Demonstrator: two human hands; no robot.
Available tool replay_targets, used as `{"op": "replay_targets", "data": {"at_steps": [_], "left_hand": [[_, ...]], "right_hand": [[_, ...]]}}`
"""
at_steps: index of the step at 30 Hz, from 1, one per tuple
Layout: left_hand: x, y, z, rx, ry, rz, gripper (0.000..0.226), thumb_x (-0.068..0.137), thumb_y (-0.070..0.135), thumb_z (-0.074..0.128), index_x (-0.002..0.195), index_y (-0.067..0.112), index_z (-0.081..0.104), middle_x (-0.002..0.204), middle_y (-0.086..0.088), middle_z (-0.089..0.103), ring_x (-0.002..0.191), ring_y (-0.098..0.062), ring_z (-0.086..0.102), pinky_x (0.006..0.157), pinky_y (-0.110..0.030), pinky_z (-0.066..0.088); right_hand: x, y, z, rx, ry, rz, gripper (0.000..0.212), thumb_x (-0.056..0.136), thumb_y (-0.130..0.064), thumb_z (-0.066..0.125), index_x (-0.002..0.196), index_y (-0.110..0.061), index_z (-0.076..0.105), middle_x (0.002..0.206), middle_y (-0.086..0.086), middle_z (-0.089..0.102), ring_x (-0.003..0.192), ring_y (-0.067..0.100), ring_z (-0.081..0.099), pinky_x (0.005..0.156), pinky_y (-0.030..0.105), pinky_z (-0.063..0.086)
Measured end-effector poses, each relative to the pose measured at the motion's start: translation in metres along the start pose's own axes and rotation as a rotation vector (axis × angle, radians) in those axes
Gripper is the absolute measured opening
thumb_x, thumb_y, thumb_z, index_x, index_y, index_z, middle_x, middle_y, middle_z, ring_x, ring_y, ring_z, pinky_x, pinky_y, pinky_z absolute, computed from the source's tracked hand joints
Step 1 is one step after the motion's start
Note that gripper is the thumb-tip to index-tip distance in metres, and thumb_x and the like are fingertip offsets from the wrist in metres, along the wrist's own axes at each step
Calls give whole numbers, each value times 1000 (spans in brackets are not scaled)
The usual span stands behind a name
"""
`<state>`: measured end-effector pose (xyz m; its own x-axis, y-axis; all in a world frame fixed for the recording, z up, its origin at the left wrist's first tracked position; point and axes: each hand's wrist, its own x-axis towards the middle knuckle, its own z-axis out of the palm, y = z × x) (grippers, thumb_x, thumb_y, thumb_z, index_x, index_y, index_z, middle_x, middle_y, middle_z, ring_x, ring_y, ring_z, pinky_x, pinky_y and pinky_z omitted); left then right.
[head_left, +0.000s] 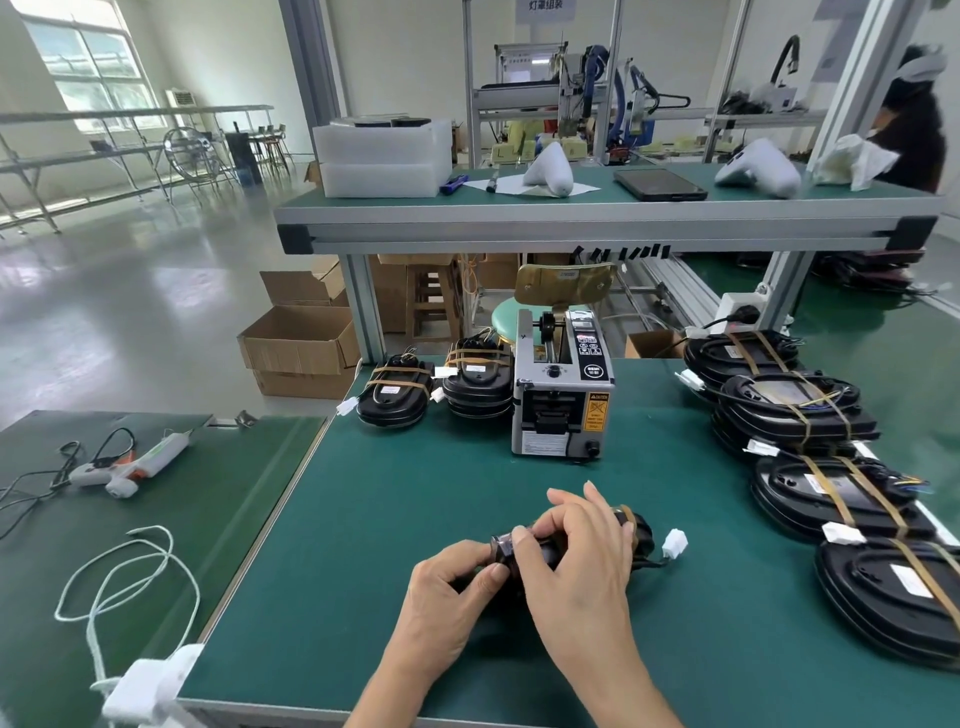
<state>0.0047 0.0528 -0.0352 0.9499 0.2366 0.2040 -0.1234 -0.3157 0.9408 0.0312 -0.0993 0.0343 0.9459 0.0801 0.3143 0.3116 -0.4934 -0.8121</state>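
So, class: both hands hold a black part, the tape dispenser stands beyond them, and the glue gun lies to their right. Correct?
Not quite: the head view shows the glue gun lying to their left. The left hand and right hand do hold the black part, with the tape dispenser beyond them.

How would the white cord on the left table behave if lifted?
The white cord probably hangs floppy, since it lies in loose loops. It looks thin, so likely light. The white block at its end may drag along.
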Motion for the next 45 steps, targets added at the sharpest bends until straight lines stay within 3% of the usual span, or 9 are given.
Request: {"op": "replay_targets", "data": {"at_steps": [6,9,12,15,19,27,31,36,45], "left_hand": [[0,1,0,13,12,-2,28,93,40,70,110,22,83,101,-1,79,96,-23,71,92,-45,56],[1,0,0,-3,21,-10,26,93,36,70,108,20,83,100,-4,80,94,-27,71,90,-46,56],[1,0,0,-20,28,1,26,91,37,72,102,16,83,97,-9,79,92,-34,69,85,-44,54],[2,0,0,-7,20,0,26,89,36,72,100,15,83,94,-11,77,91,-35,68,84,-45,54],[1,0,-1,-11,18,26,27,89,36,73,99,14,84,90,-14,75,89,-35,67,82,-45,53],[4,-1,-1,-21,48,83,38,88,57,72,99,23,85,89,-8,76,85,-32,68,80,-46,53],[4,-2,-1,-16,51,95,40,88,58,72,98,21,84,89,-9,76,85,-32,68,80,-46,53],[3,-1,-1,-17,53,92,39,88,60,73,98,24,85,89,-8,76,84,-30,69,79,-43,54],[3,-1,-1,-21,57,59,35,87,54,75,99,23,85,97,-8,80,93,-30,73,87,-49,56]], "right_hand": [[-1,2,2,-15,53,7,14,99,-12,63,102,-24,57,122,-13,59,144,6,35,128,37,-2],[11,2,-6,-49,50,32,27,99,-14,61,123,-27,58,118,-18,62,123,2,48,127,31,-2],[42,4,-17,-105,82,24,14,100,-24,62,112,-31,64,109,-22,64,106,-1,53,125,35,11],[91,9,-22,-55,23,109,6,97,-28,65,94,-30,71,91,-19,69,93,8,64,95,34,44],[152,26,-7,24,-73,373,20,90,-15,60,77,-4,70,85,16,72,76,21,61,67,36,49],[188,33,19,152,57,583,11,82,-8,68,80,-1,75,77,13,76,82,33,75,83,40,62],[189,35,24,187,71,610,11,84,-8,68,75,-8,75,70,6,75,69,22,75,79,34,61],[196,32,28,349,101,699,4,86,-6,71,85,-2,72,71,8,75,56,19,71,47,23,42],[203,30,40,566,183,850,22,84,10,72,105,7,66,86,17,69,56,21,59,34,17,43]]}}
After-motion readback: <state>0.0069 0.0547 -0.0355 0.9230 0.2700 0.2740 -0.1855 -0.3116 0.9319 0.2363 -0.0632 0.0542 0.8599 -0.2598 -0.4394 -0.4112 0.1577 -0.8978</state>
